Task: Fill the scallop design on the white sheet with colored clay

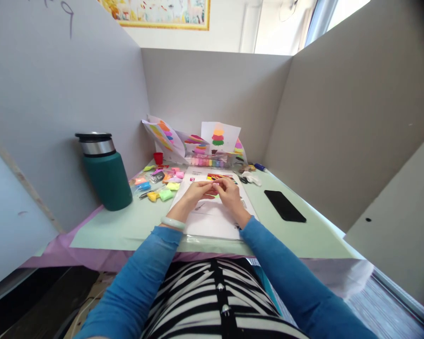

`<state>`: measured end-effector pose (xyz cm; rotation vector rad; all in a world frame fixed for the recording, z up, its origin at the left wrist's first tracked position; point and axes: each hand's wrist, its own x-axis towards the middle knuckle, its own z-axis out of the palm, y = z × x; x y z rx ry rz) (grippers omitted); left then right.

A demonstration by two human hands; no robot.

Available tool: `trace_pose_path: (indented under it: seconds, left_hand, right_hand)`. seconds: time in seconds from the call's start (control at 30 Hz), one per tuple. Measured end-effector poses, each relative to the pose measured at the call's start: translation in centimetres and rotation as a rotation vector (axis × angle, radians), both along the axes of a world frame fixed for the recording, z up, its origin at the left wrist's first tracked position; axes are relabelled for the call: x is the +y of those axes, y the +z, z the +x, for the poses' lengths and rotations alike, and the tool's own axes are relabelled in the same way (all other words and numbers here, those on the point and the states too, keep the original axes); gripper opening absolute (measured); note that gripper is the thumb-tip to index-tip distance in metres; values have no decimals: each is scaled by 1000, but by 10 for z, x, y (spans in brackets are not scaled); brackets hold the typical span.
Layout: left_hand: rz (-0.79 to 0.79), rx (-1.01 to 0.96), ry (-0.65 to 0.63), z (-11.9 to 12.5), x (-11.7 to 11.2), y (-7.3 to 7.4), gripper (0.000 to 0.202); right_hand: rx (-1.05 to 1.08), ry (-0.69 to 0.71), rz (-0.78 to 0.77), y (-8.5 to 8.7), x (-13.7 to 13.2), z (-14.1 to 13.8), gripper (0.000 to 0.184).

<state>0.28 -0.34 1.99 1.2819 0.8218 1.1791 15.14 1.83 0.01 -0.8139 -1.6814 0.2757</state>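
Observation:
My left hand (198, 193) and my right hand (229, 194) meet fingertip to fingertip above a white drawing pad (208, 225). Both sets of fingers are pinched together. A tiny pale pink bit shows between them, too small to name. On the pad beneath, printed coloured strokes (222, 177) and a small dark mark (199, 206) are partly covered by my hands. Left of the pad lie several small coloured packets, among them a green packet (166, 195), a yellow packet (153, 196) and a blue packet (143, 186).
A green flask (108, 176) stands at the left. On the right lies a black phone (284, 205). Painted sheets (220, 136) lean at the back behind a multicoloured strip pack (210, 162). A red cup (158, 158) and crumpled white tissue (251, 179) flank them. Grey partitions (215, 84) enclose the table.

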Motion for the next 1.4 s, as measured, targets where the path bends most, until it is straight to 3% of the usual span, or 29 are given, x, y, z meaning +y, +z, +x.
trace_pose_path:
  seconds: [0.1, 0.27, 0.57, 0.73, 0.93, 1.03, 1.13, 1.23, 1.4]
  left_hand:
    - [-53, -37, 32, -1, 1, -2, 34]
    - [-97, -127, 145, -2, 2, -1, 20]
    - [-113, -131, 19, -1, -3, 2, 19]
    - [-107, -316, 13, 0, -2, 6, 10]
    - [-178, -470, -82, -4, 1, 12, 30]
    - [-171, -488, -83, -6, 0, 14, 38]
    - [-155, -519, -18, -7, -2, 18, 44]
    - [-208, -456, -82, -6, -5, 20, 51]
    - [-169, -494, -20, -7, -4, 21, 57]
  right_hand:
    - [-76, -12, 107, -1, 1, -1, 15]
    - [-102, 67, 88, -2, 0, -3, 20]
    - [-77, -66, 80, 2, -3, 0, 22]
    - [-315, -170, 189, 2, -7, -2, 31]
    - [-636, -178, 276, 2, -13, -11, 46]
    - [-670, -222, 255, 0, -14, -11, 52]
    - [-731, -165, 303, -2, -14, -12, 55]
    - [-767, -114, 338, -3, -13, -13, 57]
    - [-731, -195, 262, -3, -15, -12, 58]
